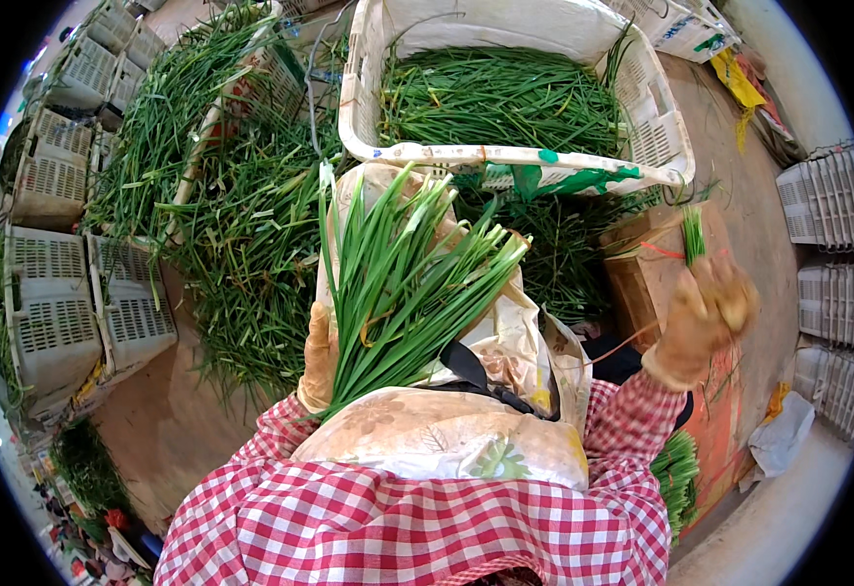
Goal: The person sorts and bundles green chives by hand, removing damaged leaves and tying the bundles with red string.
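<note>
One fanned green bunch (403,303) slants up rightward, pale ends (515,242) uppermost.

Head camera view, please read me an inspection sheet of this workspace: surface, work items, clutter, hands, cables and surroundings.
Surface: pale apron over the lap, stained brown.
Job's things: spread bunch of long green leaves on the lap; small green bunch near the brown box.
Clutter: loose leaves heaped ahead and to the left; white bag at the far right.
Hands: both gloved; left hand at the long leaves' left edge, right hand motion-blurred beside the small bunch; neither grip is clear.
Cables: nothing seen.
Surroundings: white crate of leaves in front; stacked crates at left and right.
</note>
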`<action>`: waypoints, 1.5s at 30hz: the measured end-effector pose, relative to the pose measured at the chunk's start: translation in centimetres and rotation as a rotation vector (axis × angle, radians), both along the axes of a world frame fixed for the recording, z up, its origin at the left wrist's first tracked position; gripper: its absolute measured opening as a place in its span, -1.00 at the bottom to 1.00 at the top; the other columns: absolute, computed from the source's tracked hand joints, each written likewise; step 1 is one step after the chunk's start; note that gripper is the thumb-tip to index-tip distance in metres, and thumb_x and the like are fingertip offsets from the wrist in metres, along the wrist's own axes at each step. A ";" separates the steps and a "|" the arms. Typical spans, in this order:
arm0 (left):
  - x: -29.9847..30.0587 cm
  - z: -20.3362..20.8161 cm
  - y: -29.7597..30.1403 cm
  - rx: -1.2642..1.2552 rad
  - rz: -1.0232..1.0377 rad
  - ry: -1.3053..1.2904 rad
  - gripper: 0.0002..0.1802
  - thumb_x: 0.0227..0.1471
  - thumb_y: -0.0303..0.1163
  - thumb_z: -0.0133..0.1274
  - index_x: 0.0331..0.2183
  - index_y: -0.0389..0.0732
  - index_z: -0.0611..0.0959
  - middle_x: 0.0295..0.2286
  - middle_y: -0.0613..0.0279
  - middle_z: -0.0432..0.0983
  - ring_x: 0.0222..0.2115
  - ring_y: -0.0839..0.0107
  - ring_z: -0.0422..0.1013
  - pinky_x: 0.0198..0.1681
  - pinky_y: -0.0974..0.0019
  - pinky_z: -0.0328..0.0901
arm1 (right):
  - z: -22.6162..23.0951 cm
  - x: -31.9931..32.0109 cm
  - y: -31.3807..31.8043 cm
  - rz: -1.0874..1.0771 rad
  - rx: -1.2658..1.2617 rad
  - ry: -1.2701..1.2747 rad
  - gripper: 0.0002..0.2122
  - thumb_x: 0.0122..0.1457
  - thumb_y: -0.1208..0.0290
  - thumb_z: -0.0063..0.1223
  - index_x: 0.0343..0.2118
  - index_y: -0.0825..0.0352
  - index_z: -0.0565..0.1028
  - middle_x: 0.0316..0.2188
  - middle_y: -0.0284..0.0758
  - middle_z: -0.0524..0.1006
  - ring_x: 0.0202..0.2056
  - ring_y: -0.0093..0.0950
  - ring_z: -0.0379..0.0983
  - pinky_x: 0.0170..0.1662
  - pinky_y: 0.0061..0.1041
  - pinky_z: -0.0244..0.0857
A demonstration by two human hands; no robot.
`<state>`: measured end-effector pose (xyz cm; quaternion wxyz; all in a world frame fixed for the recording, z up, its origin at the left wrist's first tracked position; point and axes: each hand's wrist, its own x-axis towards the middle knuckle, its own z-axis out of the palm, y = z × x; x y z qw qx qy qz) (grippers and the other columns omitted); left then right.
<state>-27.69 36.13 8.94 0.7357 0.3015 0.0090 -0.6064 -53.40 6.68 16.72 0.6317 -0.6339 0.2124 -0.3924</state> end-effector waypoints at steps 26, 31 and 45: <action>-0.4 0.8 -0.5 0.022 -0.156 -0.052 0.10 -0.11 0.48 -0.26 0.18 -0.25 0.14 0.14 0.06 0.13 0.11 0.19 0.14 0.16 0.15 0.06 | -2.6 2.2 -3.9 -0.548 -0.903 0.994 -0.70 0.15 0.29 0.01 -0.09 0.31 0.43 -0.23 -0.16 0.50 -0.22 -0.30 0.44 -0.14 -0.31 0.25; -0.2 0.0 0.5 -0.022 -0.155 -0.119 0.07 -0.06 0.45 -0.30 0.17 -0.28 0.16 0.12 0.09 0.17 0.09 0.25 0.17 0.15 0.21 0.06 | -4.7 10.0 5.4 -0.017 -1.112 0.742 -0.60 0.00 0.18 0.13 -0.10 0.22 0.44 -0.17 -0.27 0.47 -0.06 -0.29 0.35 0.20 -0.03 -0.25; -0.6 0.6 1.3 -0.064 -0.090 -0.174 -0.08 -0.04 0.39 -0.20 0.03 -0.28 0.34 -0.12 0.24 0.35 -0.17 0.44 0.30 -0.11 0.40 0.19 | -2.4 10.0 -0.5 0.048 -0.949 0.428 -0.61 0.06 0.29 0.07 -0.02 0.25 0.40 -0.24 -0.36 0.51 -0.16 -0.31 0.40 -0.05 -0.30 0.23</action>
